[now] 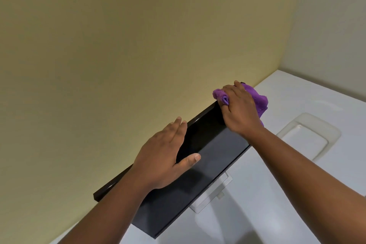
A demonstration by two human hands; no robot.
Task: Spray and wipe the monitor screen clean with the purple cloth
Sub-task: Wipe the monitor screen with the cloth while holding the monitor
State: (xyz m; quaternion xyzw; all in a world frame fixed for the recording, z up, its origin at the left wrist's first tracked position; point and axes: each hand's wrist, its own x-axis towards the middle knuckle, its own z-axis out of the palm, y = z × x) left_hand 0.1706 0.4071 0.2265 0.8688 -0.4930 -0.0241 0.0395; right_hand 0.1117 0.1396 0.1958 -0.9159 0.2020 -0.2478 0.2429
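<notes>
Wiping appears underway: the right hand (238, 109) grips the bunched purple cloth (257, 98) at the top corner of the dark monitor (213, 156), the left hand (164, 150) rests flat, fingers straight, steadying its top edge, and the screen below both hands probably remains unwiped.

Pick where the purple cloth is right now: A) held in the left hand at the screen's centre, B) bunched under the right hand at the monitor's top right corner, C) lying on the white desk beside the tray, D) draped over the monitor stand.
B: the purple cloth is bunched under the right hand at the top right corner of the monitor; the left hand rests flat along the top edge, holding nothing.
</notes>
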